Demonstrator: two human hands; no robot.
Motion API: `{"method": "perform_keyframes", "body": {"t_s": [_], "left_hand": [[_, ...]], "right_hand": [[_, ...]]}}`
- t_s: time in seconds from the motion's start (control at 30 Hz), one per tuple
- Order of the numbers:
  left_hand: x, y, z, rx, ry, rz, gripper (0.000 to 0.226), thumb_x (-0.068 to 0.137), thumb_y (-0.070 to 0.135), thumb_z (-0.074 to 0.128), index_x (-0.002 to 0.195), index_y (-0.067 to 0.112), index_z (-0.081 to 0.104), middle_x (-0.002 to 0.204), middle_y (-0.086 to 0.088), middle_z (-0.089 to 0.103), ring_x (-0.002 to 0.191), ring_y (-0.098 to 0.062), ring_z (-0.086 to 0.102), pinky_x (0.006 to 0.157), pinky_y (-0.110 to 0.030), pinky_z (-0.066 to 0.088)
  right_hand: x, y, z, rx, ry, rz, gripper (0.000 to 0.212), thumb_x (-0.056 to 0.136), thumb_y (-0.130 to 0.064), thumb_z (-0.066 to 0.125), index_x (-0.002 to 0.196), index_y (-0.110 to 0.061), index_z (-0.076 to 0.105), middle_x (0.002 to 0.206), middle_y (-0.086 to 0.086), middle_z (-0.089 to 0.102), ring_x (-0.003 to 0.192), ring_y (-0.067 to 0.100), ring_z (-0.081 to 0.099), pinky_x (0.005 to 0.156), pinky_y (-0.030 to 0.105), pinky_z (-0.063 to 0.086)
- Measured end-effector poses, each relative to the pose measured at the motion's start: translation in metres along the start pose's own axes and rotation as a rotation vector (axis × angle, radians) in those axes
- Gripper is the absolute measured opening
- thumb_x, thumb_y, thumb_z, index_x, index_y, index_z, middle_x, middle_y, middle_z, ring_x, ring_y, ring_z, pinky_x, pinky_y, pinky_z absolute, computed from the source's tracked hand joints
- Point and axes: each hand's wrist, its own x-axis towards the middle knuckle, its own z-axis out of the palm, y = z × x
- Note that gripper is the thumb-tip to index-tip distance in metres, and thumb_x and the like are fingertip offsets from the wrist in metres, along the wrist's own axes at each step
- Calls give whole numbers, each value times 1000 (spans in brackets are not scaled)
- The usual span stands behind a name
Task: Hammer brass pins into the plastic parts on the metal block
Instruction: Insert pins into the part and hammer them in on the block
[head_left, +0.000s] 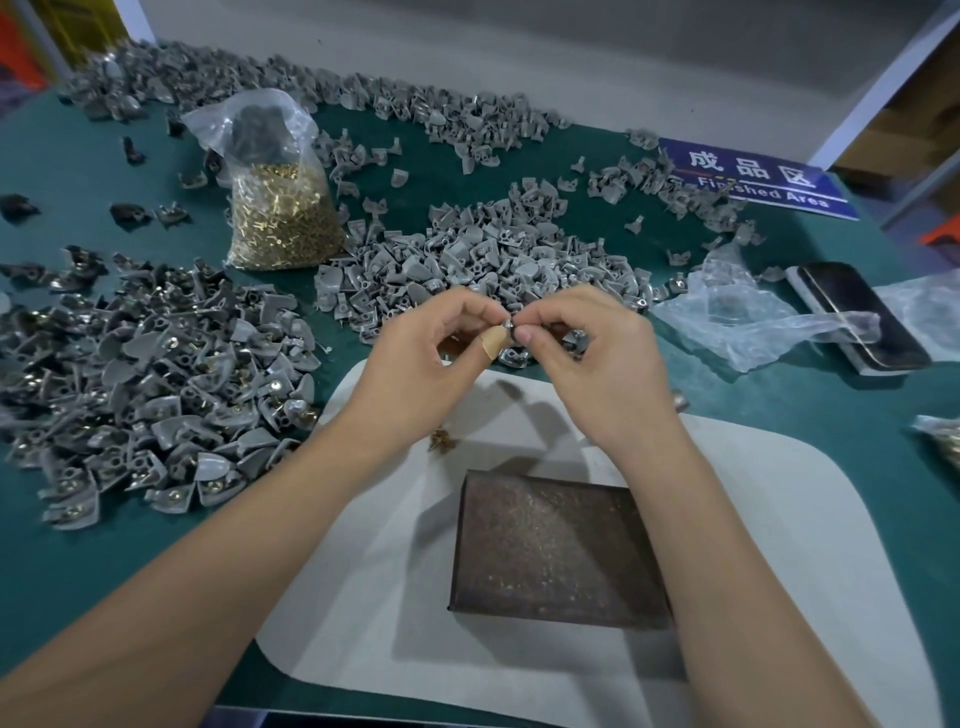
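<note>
My left hand (426, 358) and my right hand (587, 364) meet above the table, fingertips pinching one small grey plastic part (509, 328) between them. The left thumb wears a bandage. Whether a brass pin is in the part is too small to tell. The dark, pitted metal block (556, 551) lies bare on a white mat (769, 545) below the hands. A few loose brass pins (442, 442) lie on the mat above the block. A clear bag of brass pins (283, 218) stands at the back left. No hammer is in view.
Heaps of grey plastic parts cover the green table: a pile with brass pins fitted (150, 384) at left, another pile (483, 260) behind the hands. A blue "Finished Area" sign (758, 179), a phone (857, 317) and crumpled plastic film (753, 317) lie to the right.
</note>
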Motion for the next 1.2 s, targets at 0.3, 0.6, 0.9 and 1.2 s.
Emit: {"method": "perform_keyframes", "body": {"t_s": [0.3, 0.6, 0.9, 1.2], "left_hand": [[-6, 0, 2, 78, 29, 43, 10, 95, 19, 71, 103, 24, 70, 89, 11, 72, 86, -18, 70, 78, -35, 58], [-5, 2, 5, 4, 58, -4, 11, 95, 22, 72, 103, 28, 69, 91, 11, 73, 89, -14, 71, 77, -26, 57], [-5, 5, 1, -180, 39, -84, 14, 93, 20, 74, 106, 15, 72, 90, 0, 76, 86, -16, 73, 78, -25, 58], [-8, 7, 3, -213, 27, -86, 8, 94, 19, 73, 101, 20, 72, 84, -2, 76, 77, -18, 73, 74, -22, 57]], "right_hand": [[0, 2, -4, -56, -58, 53, 8, 88, -27, 79, 90, -34, 80, 84, -17, 65, 84, 10, 62, 79, 47, 54], [0, 10, -4, 120, -43, 83, 6, 88, -27, 79, 87, -32, 77, 87, -13, 70, 87, 10, 65, 82, 42, 55], [0, 6, -5, 168, -45, 25, 19, 89, -17, 76, 85, -35, 76, 79, -14, 69, 70, 4, 57, 65, 19, 44], [-2, 11, -4, 357, -88, 139, 5, 89, -12, 77, 88, -15, 81, 82, 3, 76, 74, 7, 64, 69, 26, 52]]}}
